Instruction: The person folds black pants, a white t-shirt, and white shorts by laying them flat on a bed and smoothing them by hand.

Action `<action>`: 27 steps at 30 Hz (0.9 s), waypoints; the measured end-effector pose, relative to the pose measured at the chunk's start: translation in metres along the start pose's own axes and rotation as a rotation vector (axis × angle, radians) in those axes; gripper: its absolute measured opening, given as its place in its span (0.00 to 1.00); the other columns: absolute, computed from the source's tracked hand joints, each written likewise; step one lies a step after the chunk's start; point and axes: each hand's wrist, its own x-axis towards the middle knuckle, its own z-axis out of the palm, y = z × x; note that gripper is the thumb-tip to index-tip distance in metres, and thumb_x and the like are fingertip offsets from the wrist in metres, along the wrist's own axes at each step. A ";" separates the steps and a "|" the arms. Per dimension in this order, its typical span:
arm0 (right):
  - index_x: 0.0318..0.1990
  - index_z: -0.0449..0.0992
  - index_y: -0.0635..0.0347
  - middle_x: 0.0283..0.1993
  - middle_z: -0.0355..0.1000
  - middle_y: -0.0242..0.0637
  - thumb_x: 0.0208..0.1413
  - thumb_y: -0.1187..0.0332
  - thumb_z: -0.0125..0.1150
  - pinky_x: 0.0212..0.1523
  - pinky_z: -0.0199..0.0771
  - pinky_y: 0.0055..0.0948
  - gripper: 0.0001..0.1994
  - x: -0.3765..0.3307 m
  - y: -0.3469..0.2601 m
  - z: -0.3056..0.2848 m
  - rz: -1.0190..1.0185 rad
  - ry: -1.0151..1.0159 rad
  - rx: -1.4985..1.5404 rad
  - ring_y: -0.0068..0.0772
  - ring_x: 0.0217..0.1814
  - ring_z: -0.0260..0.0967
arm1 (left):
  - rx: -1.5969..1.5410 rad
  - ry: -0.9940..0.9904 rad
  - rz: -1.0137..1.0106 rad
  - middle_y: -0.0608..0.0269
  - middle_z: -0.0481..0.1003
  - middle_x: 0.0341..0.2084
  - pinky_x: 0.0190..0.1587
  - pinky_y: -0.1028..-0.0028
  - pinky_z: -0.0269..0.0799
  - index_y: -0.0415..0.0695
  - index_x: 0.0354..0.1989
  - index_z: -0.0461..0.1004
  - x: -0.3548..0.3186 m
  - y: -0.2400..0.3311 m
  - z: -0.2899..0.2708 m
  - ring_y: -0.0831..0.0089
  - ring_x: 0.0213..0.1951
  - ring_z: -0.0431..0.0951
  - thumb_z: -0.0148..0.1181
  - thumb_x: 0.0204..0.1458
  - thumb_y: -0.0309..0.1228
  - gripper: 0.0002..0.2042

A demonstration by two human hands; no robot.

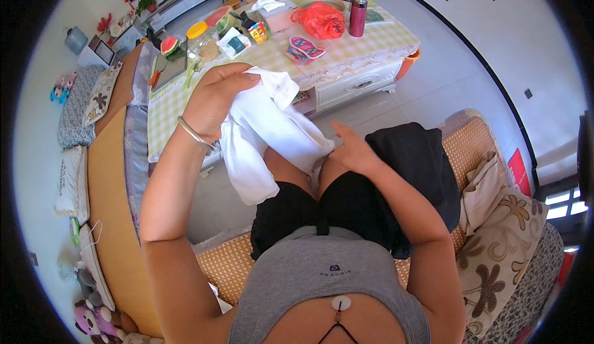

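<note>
A white cloth garment (pixel 260 118) hangs in loose folds above my lap; its exact kind I cannot make out. High on its left side, my left hand (pixel 213 99) is closed on it, thumb pressed over the fabric, a bangle at the wrist. Lower down, my right hand (pixel 352 152) is closed on the opposite end beside my right thigh, its index finger partly raised. One part of the garment droops toward my left knee. A folded black garment (pixel 411 158) lies on the woven seat to the right of my lap.
Ahead stands a table (pixel 365 50) with a checked cloth, bearing a red bag (pixel 318 21), a thermos (pixel 357 15), a yellow-lidded jar (pixel 201 38) and watermelon (pixel 169 46). Cushions (pixel 504 245) and beige cloth (pixel 482 189) lie to the right. Another sofa section (pixel 111 189) runs along the left.
</note>
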 end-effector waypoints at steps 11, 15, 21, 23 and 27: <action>0.58 0.66 0.59 0.59 0.65 0.40 0.45 0.75 0.58 0.54 0.67 0.32 0.28 0.045 0.044 0.034 0.031 -0.132 0.575 0.35 0.54 0.65 | 0.145 0.167 0.130 0.57 0.76 0.37 0.44 0.76 0.71 0.34 0.43 0.74 -0.018 0.010 -0.010 0.71 0.39 0.76 0.58 0.46 0.24 0.14; 0.51 0.71 0.57 0.52 0.70 0.43 0.38 0.68 0.66 0.57 0.63 0.40 0.26 0.033 0.043 0.070 -0.053 -0.118 0.137 0.43 0.55 0.65 | 0.154 0.214 0.059 0.55 0.75 0.40 0.48 0.70 0.70 0.36 0.49 0.72 -0.011 -0.005 -0.013 0.66 0.42 0.75 0.58 0.42 0.29 0.22; 0.32 0.79 0.56 0.26 0.74 0.47 0.47 0.65 0.59 0.30 0.75 0.41 0.07 0.083 0.057 0.113 -0.041 0.342 0.161 0.49 0.25 0.72 | 0.173 0.053 0.097 0.52 0.70 0.49 0.55 0.66 0.65 0.35 0.55 0.64 -0.002 -0.004 -0.047 0.63 0.50 0.71 0.57 0.47 0.32 0.25; 0.34 0.79 0.56 0.25 0.73 0.45 0.50 0.66 0.57 0.23 0.75 0.40 0.08 0.084 0.039 0.071 0.268 0.263 0.570 0.46 0.21 0.72 | 0.496 0.034 0.140 0.50 0.70 0.49 0.56 0.66 0.64 0.39 0.55 0.64 0.000 -0.011 -0.082 0.60 0.51 0.71 0.58 0.48 0.36 0.26; 0.42 0.77 0.55 0.31 0.73 0.43 0.53 0.70 0.50 0.15 0.76 0.39 0.11 0.117 0.086 0.015 0.432 0.541 0.997 0.43 0.19 0.72 | 1.368 -0.170 0.136 0.45 0.75 0.41 0.50 0.63 0.65 0.42 0.48 0.72 -0.014 0.046 -0.007 0.51 0.46 0.73 0.60 0.49 0.46 0.24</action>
